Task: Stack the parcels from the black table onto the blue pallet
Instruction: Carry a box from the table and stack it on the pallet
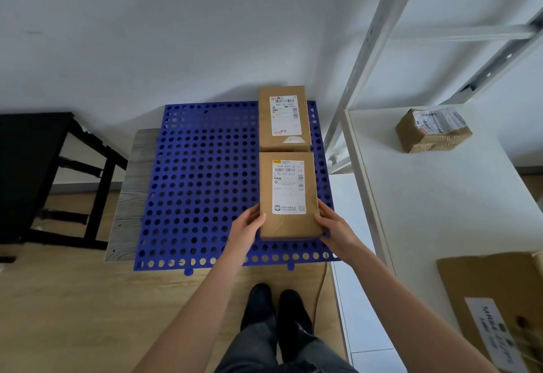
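Observation:
A blue perforated pallet (202, 184) lies on the floor against the wall. Two brown cardboard parcels with white labels rest along its right side, end to end. The far parcel (284, 118) sits at the back right corner. The near parcel (289, 196) lies just in front of it. My left hand (248, 225) presses its near left side and my right hand (332, 225) its near right side, so both hands grip the box. The black table (32, 167) stands at the left; no parcels show on its visible part.
A white table (440, 196) at the right carries a small taped parcel (433, 130) and a large flat cardboard box (496, 299). A grey metal shelf frame (379, 34) rises behind it. My feet (276, 314) stand on the wooden floor before the pallet.

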`<state>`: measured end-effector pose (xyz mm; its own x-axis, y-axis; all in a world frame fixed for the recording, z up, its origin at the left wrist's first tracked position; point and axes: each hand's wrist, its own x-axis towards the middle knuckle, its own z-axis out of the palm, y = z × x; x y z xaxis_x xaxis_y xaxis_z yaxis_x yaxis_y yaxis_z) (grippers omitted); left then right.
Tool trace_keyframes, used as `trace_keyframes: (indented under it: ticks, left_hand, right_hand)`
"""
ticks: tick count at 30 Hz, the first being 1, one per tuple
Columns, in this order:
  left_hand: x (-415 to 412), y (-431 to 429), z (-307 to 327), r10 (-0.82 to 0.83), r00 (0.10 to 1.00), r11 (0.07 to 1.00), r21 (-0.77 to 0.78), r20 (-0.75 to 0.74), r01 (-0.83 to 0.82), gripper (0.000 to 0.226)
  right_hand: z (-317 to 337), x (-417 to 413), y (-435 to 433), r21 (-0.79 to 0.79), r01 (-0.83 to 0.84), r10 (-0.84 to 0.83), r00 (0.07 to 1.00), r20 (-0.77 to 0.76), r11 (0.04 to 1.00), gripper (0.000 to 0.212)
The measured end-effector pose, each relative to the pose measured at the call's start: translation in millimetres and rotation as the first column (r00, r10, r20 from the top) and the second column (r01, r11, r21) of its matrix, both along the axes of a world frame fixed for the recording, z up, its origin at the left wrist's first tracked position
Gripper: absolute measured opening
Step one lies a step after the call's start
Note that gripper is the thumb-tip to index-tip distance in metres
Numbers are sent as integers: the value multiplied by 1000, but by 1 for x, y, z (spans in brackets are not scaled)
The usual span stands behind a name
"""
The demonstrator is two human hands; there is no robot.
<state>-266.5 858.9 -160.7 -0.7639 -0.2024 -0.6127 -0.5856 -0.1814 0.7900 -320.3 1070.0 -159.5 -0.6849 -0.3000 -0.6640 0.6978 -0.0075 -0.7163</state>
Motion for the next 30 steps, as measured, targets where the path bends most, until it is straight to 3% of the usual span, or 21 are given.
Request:
trace_keyframes:
  ticks: [12, 17, 25, 30]
  left_hand:
    - [-16, -6, -2, -32, 999, 999, -33, -32, 30, 46]
    - [-16, -8, -1, -16, 1000, 997, -77, -23, 15, 53]
    - [-17, -25, 25, 121, 988, 988, -80, -95, -129, 25]
    - [-10, -29, 56, 113, 979, 978, -155, -173, -140, 26]
  right_hand:
    - [4, -11, -12, 135, 49, -36, 994, -101, 990, 48]
    - [8, -16, -13, 290, 45, -4, 990, -139, 956, 52]
    - [31, -24, -13, 385, 105, 8, 960, -281, 917, 61]
    - [56, -27, -13, 393, 80, 102, 902, -421, 916, 46]
